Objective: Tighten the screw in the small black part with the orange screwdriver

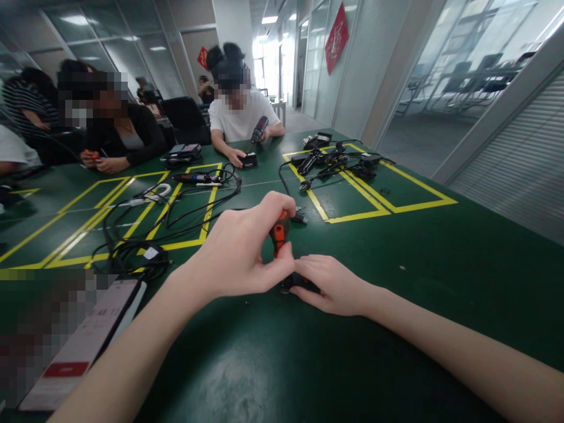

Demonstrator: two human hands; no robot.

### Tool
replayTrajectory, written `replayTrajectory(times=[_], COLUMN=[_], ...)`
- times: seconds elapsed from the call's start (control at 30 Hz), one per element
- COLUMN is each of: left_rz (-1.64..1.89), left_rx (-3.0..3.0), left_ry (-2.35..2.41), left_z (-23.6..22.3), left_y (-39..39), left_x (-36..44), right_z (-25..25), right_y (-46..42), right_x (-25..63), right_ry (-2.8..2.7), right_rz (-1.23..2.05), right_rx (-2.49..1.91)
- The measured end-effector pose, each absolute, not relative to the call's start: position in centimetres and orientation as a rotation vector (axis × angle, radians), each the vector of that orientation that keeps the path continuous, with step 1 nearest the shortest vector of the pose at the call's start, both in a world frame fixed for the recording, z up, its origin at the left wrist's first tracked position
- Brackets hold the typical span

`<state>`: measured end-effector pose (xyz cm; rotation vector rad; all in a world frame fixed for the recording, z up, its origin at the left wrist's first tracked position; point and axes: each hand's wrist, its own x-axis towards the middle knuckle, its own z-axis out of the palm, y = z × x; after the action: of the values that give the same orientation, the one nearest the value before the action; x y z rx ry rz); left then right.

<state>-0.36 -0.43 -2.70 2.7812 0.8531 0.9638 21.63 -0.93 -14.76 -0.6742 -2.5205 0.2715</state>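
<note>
Where the screwdriver (279,234) is standing: its orange-and-black handle is rising nearly upright, directly above a small black part (285,286) in front of the person; the hands are hiding its tip.
Left hand (240,252): its fingers and thumb are curling around the screwdriver, closing firmly on the handle from above and the side.
Right hand (332,286): it is resting low on the green table (396,364), pinching nearly closed, with the small black part sitting between thumb and fingers.
Black cables (132,262): they are lying looped and tangled to the left, beyond the left forearm.
Yellow tape (425,207): it is marking out rectangles, and more black devices (312,161) are lying across those on the right.
Flat screen device (106,329): it is lying at the lower left, partly pixelated.
Across the table: a person in a white T-shirt (244,111) is holding an electric driver (259,128) above a black box (249,160).
</note>
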Motion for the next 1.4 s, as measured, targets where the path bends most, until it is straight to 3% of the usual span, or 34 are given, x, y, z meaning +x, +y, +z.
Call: replayTrajectory(times=[0.27,0.67,1.1,1.4], left_rz=[1.044,0.898,1.126,1.088], left_rx=[2.766,2.701,2.907,3.014], left_ry=[0.966,0.896,0.745,0.804], left_z=[-3.01,-2.91,-3.26,-3.44], left_y=[-0.17,-0.31,-0.25,-0.06], left_x=[-0.25,-0.21,0.11,-0.11], right_z=[-14.71,-14.71,-14.82,-15.11], right_y=[-0.92,-0.9,-0.84,-0.82], right_x=[21.8,21.66,21.65,21.81], right_ry=[-2.519,-2.511,-2.492,-2.512], right_rz=[0.256,0.246,0.27,0.241], right_rx=[-0.669,-0.676,-0.668,-0.663])
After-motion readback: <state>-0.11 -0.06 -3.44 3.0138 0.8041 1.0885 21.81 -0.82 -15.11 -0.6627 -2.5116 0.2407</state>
